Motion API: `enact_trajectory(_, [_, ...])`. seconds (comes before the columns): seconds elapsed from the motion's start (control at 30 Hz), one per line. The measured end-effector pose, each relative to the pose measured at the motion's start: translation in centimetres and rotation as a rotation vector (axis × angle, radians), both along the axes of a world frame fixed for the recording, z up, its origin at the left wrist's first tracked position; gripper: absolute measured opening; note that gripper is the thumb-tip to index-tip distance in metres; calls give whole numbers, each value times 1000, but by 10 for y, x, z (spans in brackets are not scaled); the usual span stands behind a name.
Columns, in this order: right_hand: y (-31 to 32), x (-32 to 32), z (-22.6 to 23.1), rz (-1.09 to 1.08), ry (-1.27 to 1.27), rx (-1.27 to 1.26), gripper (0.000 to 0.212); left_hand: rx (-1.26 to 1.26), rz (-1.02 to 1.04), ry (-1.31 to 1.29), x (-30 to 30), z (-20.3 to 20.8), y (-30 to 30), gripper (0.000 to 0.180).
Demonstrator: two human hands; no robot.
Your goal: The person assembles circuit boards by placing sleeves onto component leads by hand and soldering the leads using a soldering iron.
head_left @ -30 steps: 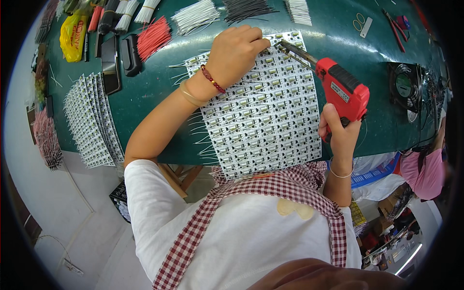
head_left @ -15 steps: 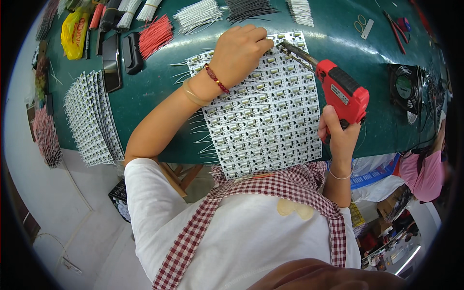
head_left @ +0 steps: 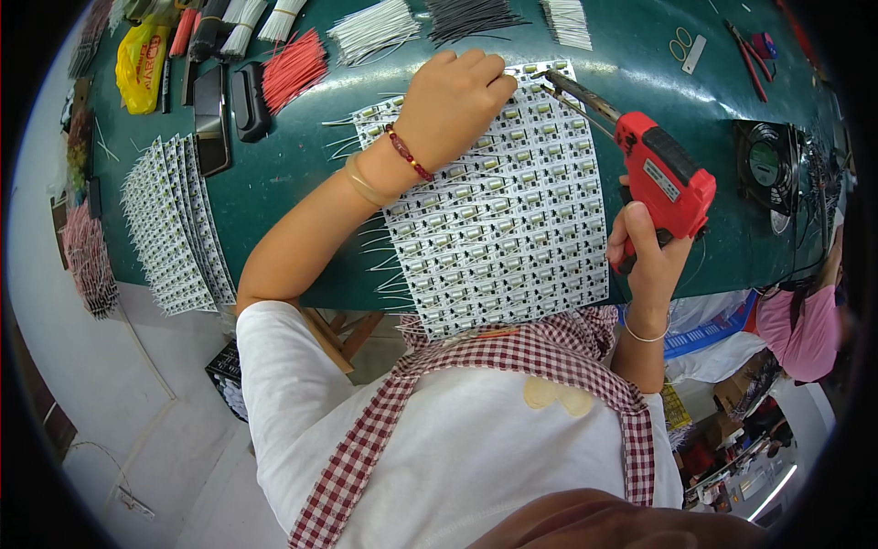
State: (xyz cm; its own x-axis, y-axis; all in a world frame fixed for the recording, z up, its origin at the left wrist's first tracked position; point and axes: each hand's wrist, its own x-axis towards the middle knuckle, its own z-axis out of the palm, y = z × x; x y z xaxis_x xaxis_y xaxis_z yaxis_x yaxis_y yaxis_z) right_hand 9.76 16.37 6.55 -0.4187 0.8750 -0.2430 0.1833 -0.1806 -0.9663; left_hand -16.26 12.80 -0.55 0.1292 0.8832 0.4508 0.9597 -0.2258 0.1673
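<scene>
A large white panel of small circuit boards (head_left: 512,242) lies in front of me on the green table, with thin white wires sticking out along its left side. My left hand (head_left: 460,99) rests over the panel's far edge, its fingers curled closed; what they pinch is hidden beneath them. In my right hand (head_left: 651,261) is a red and black soldering gun (head_left: 666,174), gripped by its handle. The gun's tip points at the panel's far right corner, just right of my left fingers; whether it touches a board I cannot tell.
More wired board panels (head_left: 174,224) lie stacked at the left. Along the back are red wires (head_left: 294,71), white wires (head_left: 373,31), black wires (head_left: 471,18) and a yellow bag (head_left: 142,66). A black fan (head_left: 766,160) stands at the right, with pliers (head_left: 748,59) beyond it.
The soldering gun and my right hand have shifted to the right, drawing the tip away from my left fingers. My left hand has barely moved, and the panel stays put.
</scene>
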Motion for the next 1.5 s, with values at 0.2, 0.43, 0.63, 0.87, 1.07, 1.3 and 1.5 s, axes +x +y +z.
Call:
enact_trajectory(0.2, [1, 3, 0, 40, -40, -13, 28, 37, 60, 28, 8, 4, -5, 19])
enact_trajectory(0.43, [4, 9, 3, -29, 24, -71, 12, 61, 64, -58, 20, 9, -12, 23])
enact_trajectory(0.63, [3, 15, -8, 38, -35, -32, 23, 29, 24, -79, 22, 1, -14, 23])
enact_trajectory(0.87, [5, 16, -9, 38, -23, -47, 11, 20, 18, -96, 24, 2, -12, 20])
enact_trajectory(1.07, [6, 16, -12, 58, -71, -26, 10, 43, 23, -115, 24, 0, -11, 20])
enact_trajectory(1.3, [4, 12, -7, 36, -90, -18, 12, 32, 25, -127, 24, 0, -12, 19])
enact_trajectory(1.5, [5, 15, -11, 40, -84, -35, 13, 43, 22, -137, 23, 0, -11, 17])
